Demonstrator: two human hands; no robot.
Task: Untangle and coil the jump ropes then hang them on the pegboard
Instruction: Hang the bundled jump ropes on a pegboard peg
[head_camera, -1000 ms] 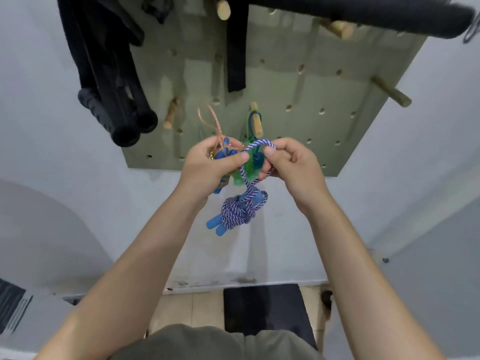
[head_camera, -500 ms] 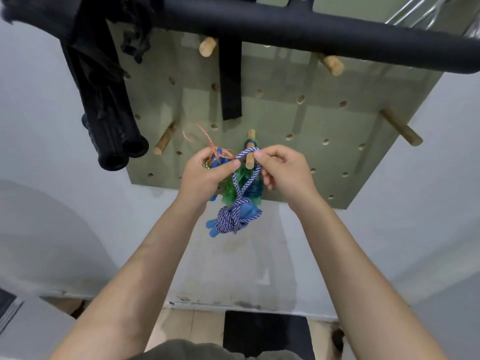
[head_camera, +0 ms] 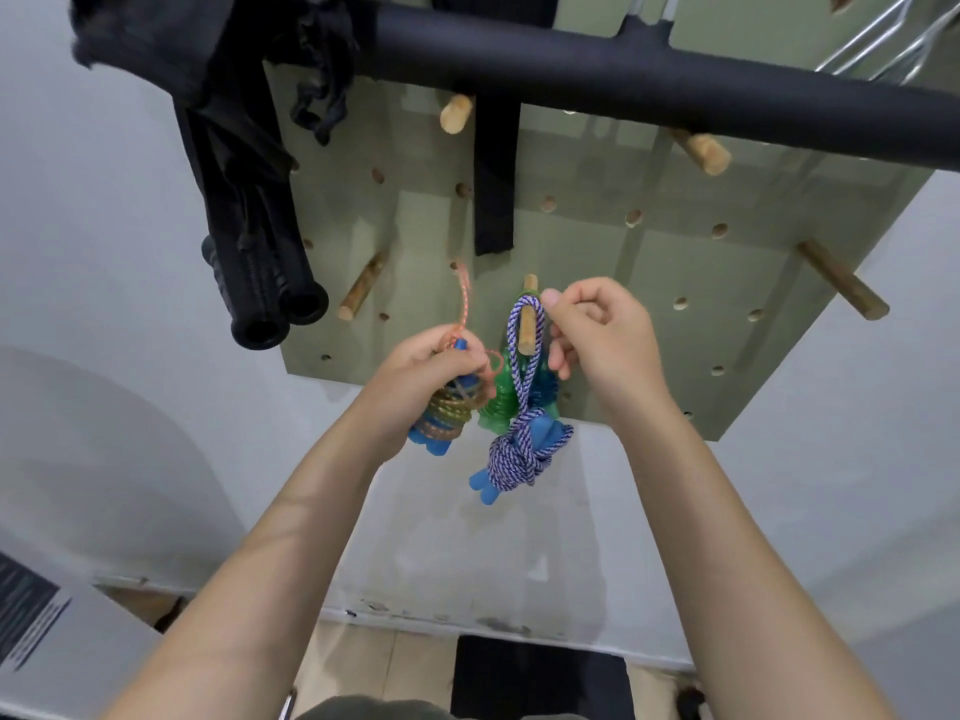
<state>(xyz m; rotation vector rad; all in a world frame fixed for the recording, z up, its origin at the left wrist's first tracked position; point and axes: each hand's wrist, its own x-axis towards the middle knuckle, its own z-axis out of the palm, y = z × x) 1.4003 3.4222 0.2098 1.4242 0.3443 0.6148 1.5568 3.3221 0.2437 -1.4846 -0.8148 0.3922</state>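
Observation:
A purple-and-white jump rope, coiled round its blue handles, hangs by its loop from a wooden peg on the green pegboard. My right hand is curled beside the peg, with thumb and fingertips against the loop's right side. A green jump rope hangs on the same peg behind it. My left hand grips an orange speckled jump rope coiled round blue handles, its free loop sticking up above my fist.
A thick black foam bar crosses overhead. Black grips and a black strap hang from the board. Bare wooden pegs stick out at left and right. A black mat lies on the floor below.
The purple rope's loop went up and over the peg, and the coil now hangs from it. My left hand let go of that loop and holds only the orange rope.

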